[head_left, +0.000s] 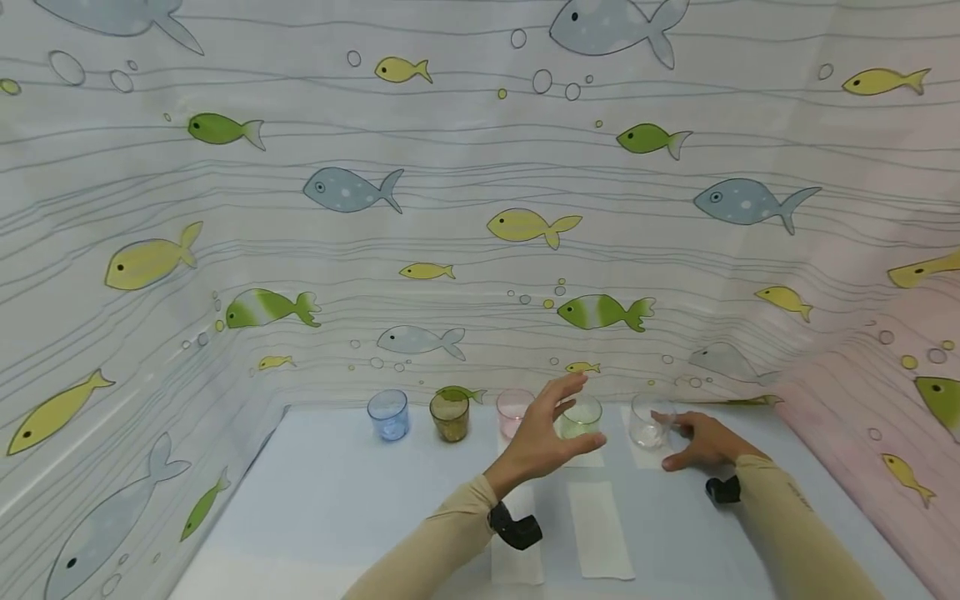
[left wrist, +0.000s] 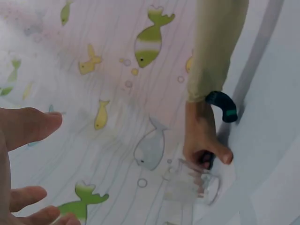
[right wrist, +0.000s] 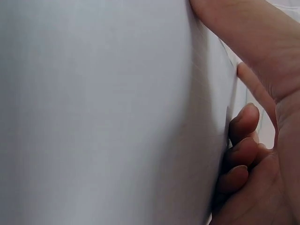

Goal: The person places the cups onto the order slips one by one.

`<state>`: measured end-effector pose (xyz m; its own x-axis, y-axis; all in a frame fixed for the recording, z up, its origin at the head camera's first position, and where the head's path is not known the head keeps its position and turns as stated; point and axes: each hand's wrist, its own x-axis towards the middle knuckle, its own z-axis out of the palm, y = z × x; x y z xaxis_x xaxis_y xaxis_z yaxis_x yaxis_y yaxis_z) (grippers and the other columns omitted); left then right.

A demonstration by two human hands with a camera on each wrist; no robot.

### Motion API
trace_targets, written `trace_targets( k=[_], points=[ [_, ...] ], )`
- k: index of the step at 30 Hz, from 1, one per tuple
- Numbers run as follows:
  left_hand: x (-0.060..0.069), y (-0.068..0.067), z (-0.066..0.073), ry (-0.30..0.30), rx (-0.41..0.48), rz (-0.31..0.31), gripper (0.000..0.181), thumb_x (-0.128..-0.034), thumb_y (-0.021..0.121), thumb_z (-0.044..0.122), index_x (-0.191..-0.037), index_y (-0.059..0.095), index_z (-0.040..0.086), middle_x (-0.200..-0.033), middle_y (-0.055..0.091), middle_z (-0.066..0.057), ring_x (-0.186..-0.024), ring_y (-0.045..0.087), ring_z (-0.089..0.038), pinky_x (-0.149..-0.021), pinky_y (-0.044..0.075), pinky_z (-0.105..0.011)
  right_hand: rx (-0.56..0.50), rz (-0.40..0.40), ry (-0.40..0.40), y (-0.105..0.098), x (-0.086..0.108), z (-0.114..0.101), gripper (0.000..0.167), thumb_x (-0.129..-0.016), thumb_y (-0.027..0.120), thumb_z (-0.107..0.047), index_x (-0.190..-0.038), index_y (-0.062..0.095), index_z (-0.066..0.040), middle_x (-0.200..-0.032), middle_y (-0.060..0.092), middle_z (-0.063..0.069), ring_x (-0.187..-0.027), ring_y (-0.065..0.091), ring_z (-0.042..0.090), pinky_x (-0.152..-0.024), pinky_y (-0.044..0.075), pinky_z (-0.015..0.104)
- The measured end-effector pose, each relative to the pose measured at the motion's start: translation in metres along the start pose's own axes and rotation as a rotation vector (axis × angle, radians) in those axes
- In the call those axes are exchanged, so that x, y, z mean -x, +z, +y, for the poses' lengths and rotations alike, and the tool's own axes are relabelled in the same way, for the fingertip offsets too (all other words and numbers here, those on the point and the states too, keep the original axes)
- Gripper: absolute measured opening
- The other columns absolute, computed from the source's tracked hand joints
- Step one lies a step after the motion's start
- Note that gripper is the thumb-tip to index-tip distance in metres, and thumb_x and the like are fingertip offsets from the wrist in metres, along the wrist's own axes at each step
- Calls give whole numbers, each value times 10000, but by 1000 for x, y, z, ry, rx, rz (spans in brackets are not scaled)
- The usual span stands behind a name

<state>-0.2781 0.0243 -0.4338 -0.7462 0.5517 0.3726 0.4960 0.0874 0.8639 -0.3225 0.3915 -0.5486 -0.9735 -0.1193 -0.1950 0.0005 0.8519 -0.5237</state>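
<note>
My left hand [head_left: 542, 435] hovers with spread, bent fingers in front of a pale green glass [head_left: 581, 419], holding nothing. The head view shows my right hand [head_left: 703, 442] low at the right side of a clear glass [head_left: 651, 423], index finger stretched to it; whether it touches is unclear. Across in the left wrist view, the right hand [left wrist: 200, 136] is beside the clear glass [left wrist: 190, 185]. In the right wrist view my right hand [right wrist: 267, 112] rests close to the white surface, thumb and index finger extended, the other fingers curled.
Left of these glasses stand a pink glass [head_left: 512, 412], a brown glass [head_left: 450, 417] and a blue glass [head_left: 388, 415] in a row. White paper strips [head_left: 602, 530] lie on the table [head_left: 352, 500]. A fish-patterned sheet [head_left: 465, 300] rises behind and at both sides.
</note>
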Motion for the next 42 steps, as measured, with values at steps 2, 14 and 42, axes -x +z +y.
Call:
trace_targets(
  k=[2, 14, 42],
  points=[
    [7, -10, -5, -13, -2, 15, 821, -904, 832, 186, -1608, 415, 128, -1659, 425, -74, -1551, 421, -230, -1254, 406, -350, 1, -6, -13, -1, 1, 1, 1223, -619, 1001, -557, -1519, 480, 87, -1383, 579, 395, -1265, 573, 526, -1078, 484, 686],
    [40, -76, -23, 90, -63, 283, 705, -905, 816, 38, -1512, 474, -72, -1556, 495, -239, -1499, 441, -427, -1259, 375, -494, 3, -11, 25, -2, 5, 7, 1262, -623, 985, -595, -1471, 456, 175, -1311, 620, 350, -1215, 586, 492, -1090, 457, 701],
    [92, -169, -109, -347, -322, 830, 805, -933, 817, 254, -1560, 379, 2, -1718, 237, -249, -1633, 90, -464, -1299, 127, -697, -49, 50, -47, 3, 14, 2, 1118, -741, 960, -483, -1487, 444, 172, -1287, 632, 277, -1193, 579, 440, -1106, 459, 675]
  ],
)
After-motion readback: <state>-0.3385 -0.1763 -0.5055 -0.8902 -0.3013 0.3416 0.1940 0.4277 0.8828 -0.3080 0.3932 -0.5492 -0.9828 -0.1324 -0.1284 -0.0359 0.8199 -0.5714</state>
